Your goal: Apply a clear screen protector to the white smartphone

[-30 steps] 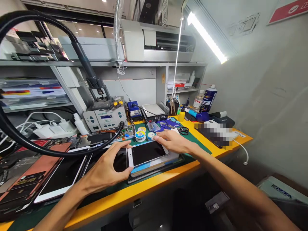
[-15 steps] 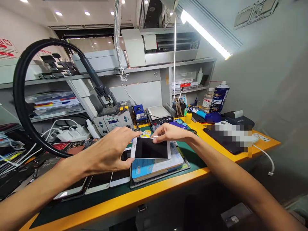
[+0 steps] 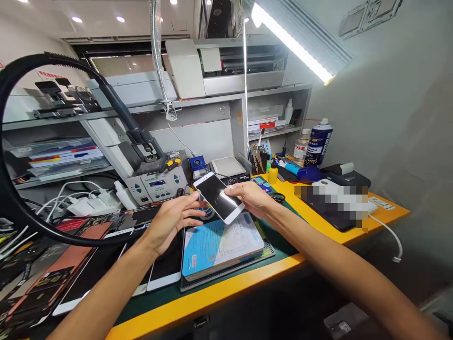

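Note:
A white-framed smartphone point(image 3: 217, 197) with a dark glossy screen hangs tilted in the air above the work mat. My right hand point(image 3: 248, 197) grips its right edge between thumb and fingers. My left hand point(image 3: 173, 223) is spread, with its fingertips at the phone's lower left edge. Below the phone lies a stack of blue and white booklets point(image 3: 222, 248) on a perforated grey tray point(image 3: 226, 278). Several other phones point(image 3: 166, 264) lie to the left of the tray, under my left forearm.
A black gooseneck magnifier ring point(image 3: 35, 236) curves in at the left. Behind the hands stand a hot-air rework station point(image 3: 155, 182) and solder reels. A spray can point(image 3: 318, 144) and a pixelated dark object point(image 3: 332, 203) sit right on the yellow bench point(image 3: 212, 295).
The phone has risen from flat above the booklets and turned to a diagonal tilt. My left hand has drawn back and opened from the phone's top edge.

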`<action>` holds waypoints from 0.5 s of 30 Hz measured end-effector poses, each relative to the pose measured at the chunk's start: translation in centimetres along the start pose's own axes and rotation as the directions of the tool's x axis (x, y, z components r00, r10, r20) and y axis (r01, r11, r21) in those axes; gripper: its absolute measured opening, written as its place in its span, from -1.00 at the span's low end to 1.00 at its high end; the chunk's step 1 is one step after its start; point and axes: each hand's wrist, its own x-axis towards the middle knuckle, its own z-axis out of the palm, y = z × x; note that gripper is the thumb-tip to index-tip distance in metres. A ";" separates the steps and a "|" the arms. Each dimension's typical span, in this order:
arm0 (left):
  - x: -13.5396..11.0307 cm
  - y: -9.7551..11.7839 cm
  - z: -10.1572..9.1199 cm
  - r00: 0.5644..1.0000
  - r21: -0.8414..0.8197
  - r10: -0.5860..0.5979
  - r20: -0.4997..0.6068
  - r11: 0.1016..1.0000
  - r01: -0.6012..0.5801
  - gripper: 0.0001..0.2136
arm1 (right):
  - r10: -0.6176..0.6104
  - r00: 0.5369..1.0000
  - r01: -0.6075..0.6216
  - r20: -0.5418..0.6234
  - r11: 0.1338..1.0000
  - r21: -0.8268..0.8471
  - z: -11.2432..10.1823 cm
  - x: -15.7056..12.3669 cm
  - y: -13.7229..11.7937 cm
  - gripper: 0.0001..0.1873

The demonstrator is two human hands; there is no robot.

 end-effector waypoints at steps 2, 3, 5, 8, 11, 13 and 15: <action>0.3 -0.7 1.9 0.998 -0.016 0.014 0.065 1.000 -0.013 -0.58 | -0.019 1.000 0.020 -0.023 1.000 0.023 0.6 -0.2 0.4 -0.70; 0.5 -0.9 2.6 0.998 0.004 0.053 0.035 0.999 -0.053 -0.59 | -0.025 0.999 0.026 -0.026 0.999 0.030 0.9 -0.3 0.5 -0.68; 0.8 -1.3 3.4 0.995 0.000 0.099 -0.017 0.995 -0.099 -0.60 | -0.041 0.999 0.042 -0.016 0.999 0.033 1.3 -0.7 0.5 -0.65; 1.0 -1.8 3.0 0.988 -0.018 0.146 -0.058 0.989 -0.147 -0.61 | -0.060 0.996 0.058 0.061 0.998 0.038 1.5 -1.4 0.0 -0.65; 0.7 -2.4 2.0 0.974 -0.038 0.215 -0.070 0.975 -0.218 -0.64 | -0.030 0.991 0.018 0.134 0.996 0.093 1.4 -1.9 -0.6 -0.65; 0.4 -2.8 1.4 0.965 -0.056 0.249 -0.081 0.966 -0.254 -0.67 | -0.006 0.990 -0.009 0.143 0.994 0.107 1.4 -2.2 -0.8 -0.66; 0.3 -3.1 1.2 0.958 -0.068 0.263 -0.111 0.960 -0.271 -0.69 | -0.001 0.989 -0.013 0.150 0.995 0.095 1.5 -2.3 -0.7 -0.69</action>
